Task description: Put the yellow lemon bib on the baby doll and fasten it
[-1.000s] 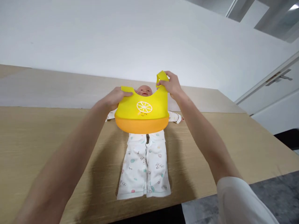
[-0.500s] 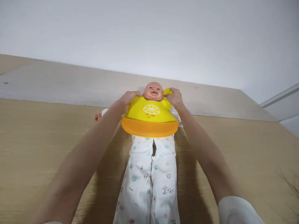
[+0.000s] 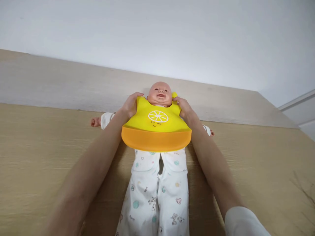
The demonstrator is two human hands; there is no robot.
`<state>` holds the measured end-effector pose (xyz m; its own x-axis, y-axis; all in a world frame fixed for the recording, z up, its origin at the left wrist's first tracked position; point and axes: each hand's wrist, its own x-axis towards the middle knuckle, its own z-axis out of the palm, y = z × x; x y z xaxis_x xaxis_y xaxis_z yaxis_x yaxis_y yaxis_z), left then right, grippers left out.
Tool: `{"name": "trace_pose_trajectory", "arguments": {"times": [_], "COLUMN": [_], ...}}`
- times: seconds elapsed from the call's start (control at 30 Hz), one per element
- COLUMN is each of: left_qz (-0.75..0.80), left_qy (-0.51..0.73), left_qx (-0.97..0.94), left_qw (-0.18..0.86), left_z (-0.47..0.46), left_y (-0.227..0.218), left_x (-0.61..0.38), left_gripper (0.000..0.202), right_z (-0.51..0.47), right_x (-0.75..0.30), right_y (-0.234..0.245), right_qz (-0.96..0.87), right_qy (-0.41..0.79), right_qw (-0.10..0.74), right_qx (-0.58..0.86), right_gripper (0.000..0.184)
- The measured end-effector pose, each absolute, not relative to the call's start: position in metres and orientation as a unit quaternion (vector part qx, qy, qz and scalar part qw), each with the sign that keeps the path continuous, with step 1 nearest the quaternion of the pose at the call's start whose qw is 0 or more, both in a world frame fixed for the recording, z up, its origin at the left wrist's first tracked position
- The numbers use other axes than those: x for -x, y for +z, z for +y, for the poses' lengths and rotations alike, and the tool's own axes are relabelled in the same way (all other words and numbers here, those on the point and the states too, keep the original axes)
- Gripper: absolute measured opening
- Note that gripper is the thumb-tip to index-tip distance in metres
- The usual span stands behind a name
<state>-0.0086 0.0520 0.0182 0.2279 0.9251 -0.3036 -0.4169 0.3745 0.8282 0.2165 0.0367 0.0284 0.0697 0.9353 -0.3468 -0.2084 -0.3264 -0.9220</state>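
Observation:
A baby doll (image 3: 160, 92) in white patterned pyjamas lies on its back on the wooden table (image 3: 36, 147), head away from me. A yellow bib (image 3: 157, 126) with an orange pocket and a lemon print rests on its chest under the chin. My left hand (image 3: 130, 105) grips the bib's left shoulder strap beside the doll's neck. My right hand (image 3: 185, 109) grips the right strap, whose tip shows by the doll's ear. Both hands' fingers curl around the straps, partly hidden behind the doll's neck.
The doll's arms stretch out to both sides, one small hand (image 3: 94, 122) at the left. A plain white wall (image 3: 157, 36) rises behind the table. A white door frame (image 3: 297, 101) shows at the far right.
The bib has come down from in front of the doll onto its chest. Both hands moved the straps in beside the doll's neck. The view has come closer.

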Motion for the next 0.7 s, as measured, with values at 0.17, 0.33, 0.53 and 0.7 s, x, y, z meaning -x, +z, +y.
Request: {"name": "trace_pose_trajectory", "arguments": {"times": [0.17, 0.33, 0.53, 0.7], "left_qz": [0.339, 0.301, 0.301, 0.279], "left_qy": [0.504, 0.529, 0.492, 0.484], "left_qx": [-0.299, -0.316, -0.351, -0.378], "left_qw": [0.736, 0.728, 0.737, 0.738], "left_z": [0.050, 0.037, 0.010, -0.012], "left_y": [0.016, 0.026, 0.038, 0.040], "left_x": [0.010, 0.009, 0.002, 0.001], "left_gripper": [0.013, 0.013, 0.026, 0.036], "right_z": [0.027, 0.023, 0.014, -0.001], "right_x": [-0.212, -0.216, -0.229, -0.235], "right_y": [0.039, 0.034, 0.025, 0.028], "right_qz": [-0.272, -0.299, -0.395, -0.426], "right_qy": [0.640, 0.648, 0.651, 0.668], "right_qw": [0.490, 0.486, 0.443, 0.418], "right_qx": [0.526, 0.505, 0.474, 0.444], "right_gripper": [0.012, 0.010, 0.027, 0.032]}}
